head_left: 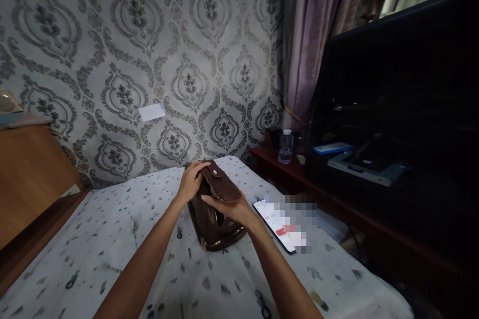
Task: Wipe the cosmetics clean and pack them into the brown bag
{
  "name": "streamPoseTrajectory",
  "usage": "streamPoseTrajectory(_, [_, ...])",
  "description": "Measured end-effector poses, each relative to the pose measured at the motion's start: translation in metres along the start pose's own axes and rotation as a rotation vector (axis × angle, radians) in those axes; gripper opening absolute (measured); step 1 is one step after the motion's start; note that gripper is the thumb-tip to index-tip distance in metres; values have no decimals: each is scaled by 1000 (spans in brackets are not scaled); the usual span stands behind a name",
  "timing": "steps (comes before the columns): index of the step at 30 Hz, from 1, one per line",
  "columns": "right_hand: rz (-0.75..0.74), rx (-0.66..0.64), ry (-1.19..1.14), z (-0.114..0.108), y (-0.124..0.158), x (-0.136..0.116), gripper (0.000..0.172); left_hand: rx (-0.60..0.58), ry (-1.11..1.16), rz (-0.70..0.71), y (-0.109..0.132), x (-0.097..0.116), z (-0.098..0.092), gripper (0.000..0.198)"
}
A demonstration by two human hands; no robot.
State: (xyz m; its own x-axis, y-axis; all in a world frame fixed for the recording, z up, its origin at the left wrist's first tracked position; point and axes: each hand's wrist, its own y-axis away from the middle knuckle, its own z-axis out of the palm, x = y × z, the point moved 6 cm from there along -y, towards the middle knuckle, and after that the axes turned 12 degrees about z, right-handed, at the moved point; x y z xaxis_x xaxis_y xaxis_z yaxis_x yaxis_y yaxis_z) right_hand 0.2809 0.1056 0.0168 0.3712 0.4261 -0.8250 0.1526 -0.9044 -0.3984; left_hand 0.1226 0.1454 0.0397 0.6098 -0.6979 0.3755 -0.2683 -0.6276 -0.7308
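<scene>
A dark brown leather bag (213, 227) with gold zips sits on the patterned bedsheet. Its flap, with a metal snap, lies across the top, and a dark gap shows beneath it. My left hand (190, 182) grips the bag's upper left edge, fingers bent over the top. On the right side, my right hand (234, 209) holds the bag near the flap's end, thumb stretched over the front and the other fingers mostly hidden behind it. A phone (275, 224) with a lit screen lies to the right of the bag.
Beyond the bed's right edge stands a dark red cabinet (271, 153) with a clear bottle (286, 147) and a large dark screen (385, 84). A wooden headboard-like piece (33, 174) is at the left. Patterned wallpaper and a purple curtain (307, 35) are behind.
</scene>
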Motion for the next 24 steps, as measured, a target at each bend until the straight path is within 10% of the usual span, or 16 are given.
streamPoseTrajectory(4, [-1,-107,-143,-11,1,13,58,68,44,-11,3,-3,1,37])
streamPoseTrajectory(13, [167,79,-603,-11,11,35,44,99,1,-60,16,2,6,40])
streamPoseTrajectory(24, [29,100,-366,-16,14,29,37,-75,-127,64,73,78,25,63])
